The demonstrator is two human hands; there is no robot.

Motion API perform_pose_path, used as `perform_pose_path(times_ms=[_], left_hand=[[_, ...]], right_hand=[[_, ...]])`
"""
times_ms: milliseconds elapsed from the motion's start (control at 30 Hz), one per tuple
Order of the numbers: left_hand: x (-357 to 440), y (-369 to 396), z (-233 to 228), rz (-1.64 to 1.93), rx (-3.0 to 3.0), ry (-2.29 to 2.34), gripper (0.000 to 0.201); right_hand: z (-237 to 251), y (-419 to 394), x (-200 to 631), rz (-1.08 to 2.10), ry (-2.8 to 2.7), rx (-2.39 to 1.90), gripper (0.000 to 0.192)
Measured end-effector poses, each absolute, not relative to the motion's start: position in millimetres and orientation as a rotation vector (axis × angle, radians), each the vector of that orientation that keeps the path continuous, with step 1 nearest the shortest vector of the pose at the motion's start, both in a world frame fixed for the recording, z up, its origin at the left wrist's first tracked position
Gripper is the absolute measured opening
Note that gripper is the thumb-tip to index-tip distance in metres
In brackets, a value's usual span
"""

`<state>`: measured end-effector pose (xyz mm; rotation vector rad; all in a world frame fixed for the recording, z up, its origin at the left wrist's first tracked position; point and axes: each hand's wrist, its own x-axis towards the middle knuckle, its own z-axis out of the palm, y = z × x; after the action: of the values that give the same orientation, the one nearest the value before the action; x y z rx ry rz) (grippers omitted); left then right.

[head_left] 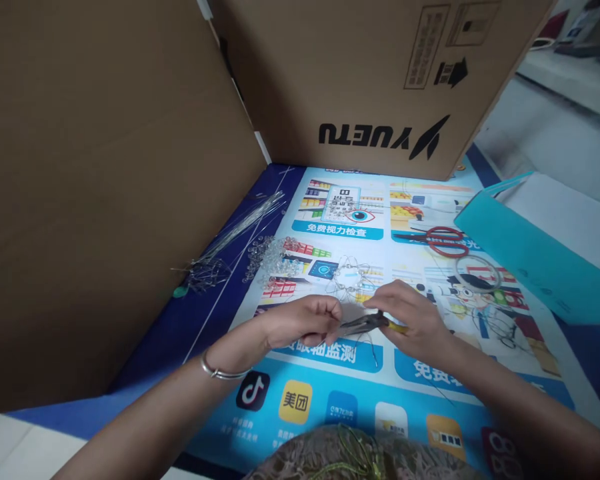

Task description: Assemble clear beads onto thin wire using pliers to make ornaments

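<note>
My right hand [413, 317] is wrapped round yellow-handled pliers [365, 325], whose dark jaws point left. My left hand [310, 320] is closed in a pinch at the tips of the jaws; what its fingers grip is hidden. Below the jaws a thin wire [373, 353] hangs down, its upper end unclear. Just beyond both hands lies a ring of clear beads with wire loops [349, 275]. A pile of clear beads [273, 260] is spread to the left of it.
Straight wires [250, 223] and a tangle of wire pieces [207, 275] lie by the cardboard box [145, 133] at left. Red-handled scissors [447, 241], a coil of clear line [477, 273] and loose wire loops [500, 327] are at right, near a teal box [535, 247].
</note>
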<state>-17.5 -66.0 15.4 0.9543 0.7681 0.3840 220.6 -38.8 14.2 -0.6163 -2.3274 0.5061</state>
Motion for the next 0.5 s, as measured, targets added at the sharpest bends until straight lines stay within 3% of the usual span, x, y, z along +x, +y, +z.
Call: perform_pose_path(times_ms=[233,500], left_hand=[[-5.7,-58.3,12.7,0.362,1.044,0.737,0.007],[-6.8,-54.3,10.3,0.331,1.08,0.721,0.012]], right_hand=[[9.3,-40.1,221.2,0.415,-2.517,-0.634,0.022],[13.9,-39.0,220.3,0.634,-2.657,-0.763,0.017]])
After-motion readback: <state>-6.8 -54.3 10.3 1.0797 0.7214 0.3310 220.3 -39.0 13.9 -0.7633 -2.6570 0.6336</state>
